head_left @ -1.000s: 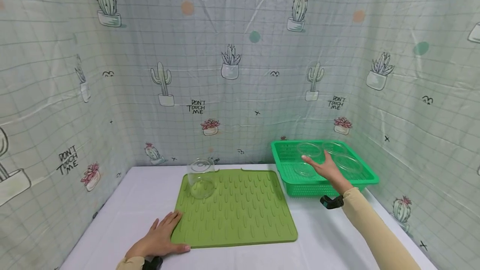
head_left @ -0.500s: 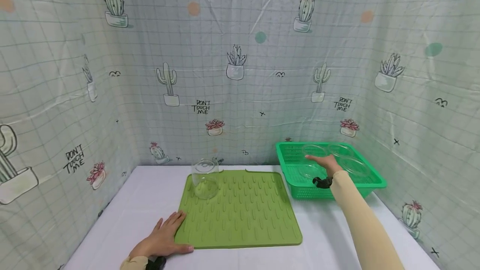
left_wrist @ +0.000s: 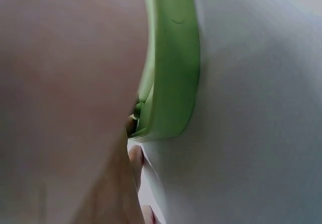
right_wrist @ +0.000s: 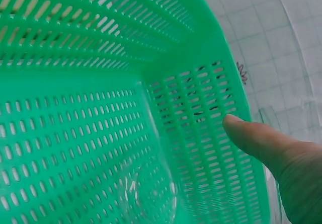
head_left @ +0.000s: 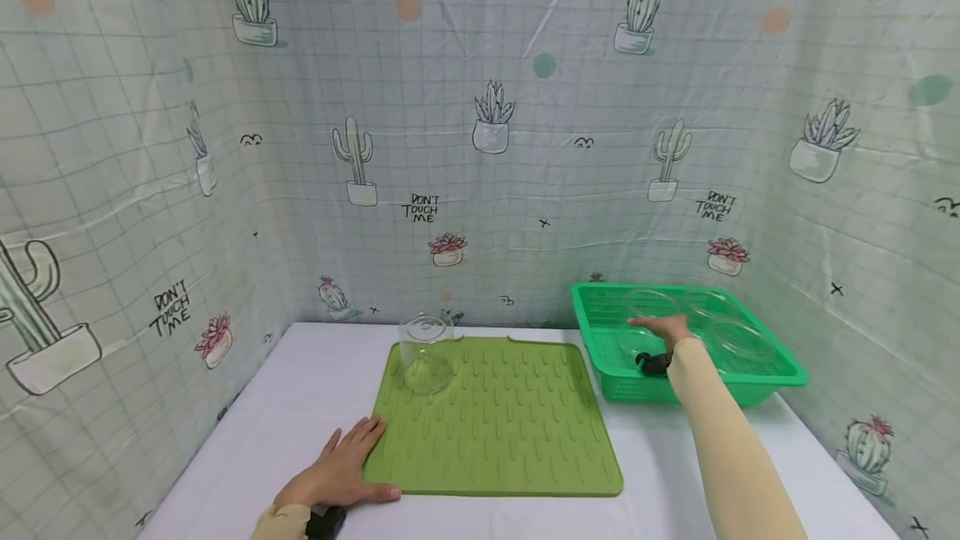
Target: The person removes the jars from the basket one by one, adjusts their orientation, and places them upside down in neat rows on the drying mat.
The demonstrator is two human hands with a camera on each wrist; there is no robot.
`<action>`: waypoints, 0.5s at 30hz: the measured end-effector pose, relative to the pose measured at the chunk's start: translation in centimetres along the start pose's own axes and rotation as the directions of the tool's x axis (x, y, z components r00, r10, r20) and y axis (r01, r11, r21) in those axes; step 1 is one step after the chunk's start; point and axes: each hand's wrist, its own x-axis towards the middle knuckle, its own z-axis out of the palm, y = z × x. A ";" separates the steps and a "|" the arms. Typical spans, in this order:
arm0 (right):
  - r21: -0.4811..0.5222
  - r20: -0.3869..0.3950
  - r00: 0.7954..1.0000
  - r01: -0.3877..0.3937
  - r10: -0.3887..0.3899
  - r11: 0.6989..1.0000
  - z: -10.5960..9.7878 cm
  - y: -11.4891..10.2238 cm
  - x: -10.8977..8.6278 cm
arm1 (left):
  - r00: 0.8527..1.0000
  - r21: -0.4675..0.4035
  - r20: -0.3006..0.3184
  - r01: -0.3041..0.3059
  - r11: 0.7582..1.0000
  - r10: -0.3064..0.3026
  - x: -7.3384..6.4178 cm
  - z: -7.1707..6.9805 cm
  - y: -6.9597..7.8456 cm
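Observation:
My left hand (head_left: 337, 469) lies spread at the near left corner of the green ridged mat (head_left: 495, 423); its fingertips touch the mat's left edge and its thumb lies at the front edge. One clear cup (head_left: 426, 357) stands on the mat's far left part. My right hand (head_left: 671, 328) reaches over the green basket (head_left: 637, 388), among several clear round-rimmed cups (head_left: 742, 340). In the right wrist view the thumb (right_wrist: 266, 143) is straight and apart from the clear cup (right_wrist: 151, 191) low in the basket. A transparent edge shows beside that thumb; the other fingers are hidden.
A white cloth (head_left: 247, 415) covers the table. Behind and at both sides hangs a curtain (head_left: 517, 215) printed with cacti. The slotted basket wall rises between the right forearm and the cups.
My right hand has gone from spread above the basket to lower among the cups, its wrist turning. The left hand stays on the mat. The head view has shifted slightly right.

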 end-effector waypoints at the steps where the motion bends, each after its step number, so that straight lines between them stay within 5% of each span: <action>1: 0.017 0.003 1.000 0.006 -0.006 1.000 0.0 -0.1 0.1 | 1.000 0.002 -0.001 0.000 1.000 0.000 0.0 0.0 0.0; 15: 0.009 -0.014 0.999 0.044 -0.044 0.999 0.6 0.6 1.4 | 1.000 0.006 0.001 0.018 1.000 -0.018 0.2 0.1 -0.2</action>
